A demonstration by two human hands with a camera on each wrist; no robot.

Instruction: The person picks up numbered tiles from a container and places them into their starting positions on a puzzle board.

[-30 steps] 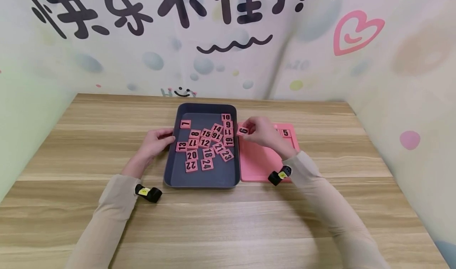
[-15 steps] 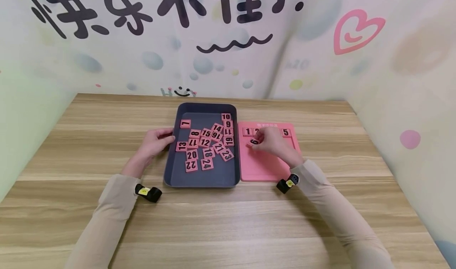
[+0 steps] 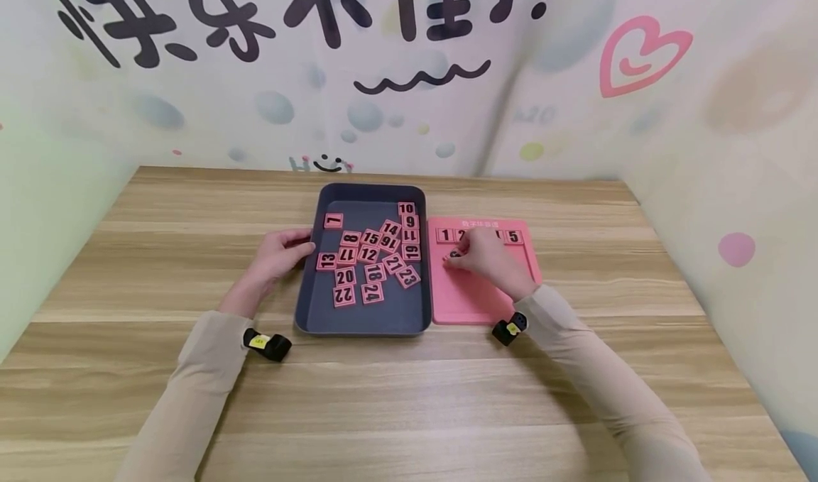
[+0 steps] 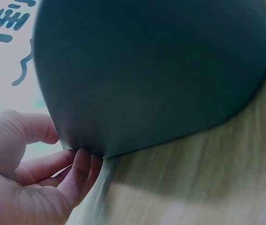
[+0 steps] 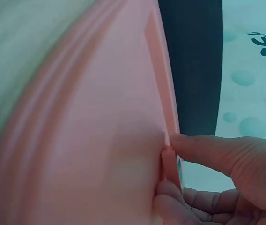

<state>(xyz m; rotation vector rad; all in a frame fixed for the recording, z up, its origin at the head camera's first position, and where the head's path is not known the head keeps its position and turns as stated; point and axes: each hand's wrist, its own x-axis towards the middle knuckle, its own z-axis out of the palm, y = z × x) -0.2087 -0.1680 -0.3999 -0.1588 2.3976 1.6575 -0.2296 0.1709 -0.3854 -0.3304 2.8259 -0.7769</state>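
From here, the left hand [image 3: 273, 260] grips a dark tray [image 3: 364, 324] by its left edge, numbered tiles [image 3: 367, 255] scattered inside. To the right, the right hand [image 3: 487, 256] pinches 1 pink tile [image 3: 453, 254] at the pink board [image 3: 469, 304], just below tile 1 [image 3: 445, 236]; whether it touches the board, I can't tell.

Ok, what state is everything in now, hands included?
Dark tray: flat, part filled
Loose tiles: face up, mixed angles
Pink board: flat beside the tray
Tile 1: in board's top row
Tile 5: in board's top row
Held tile: number mostly covered
Left hand: thumb and fingers against the tray
Right hand: pinching that tile
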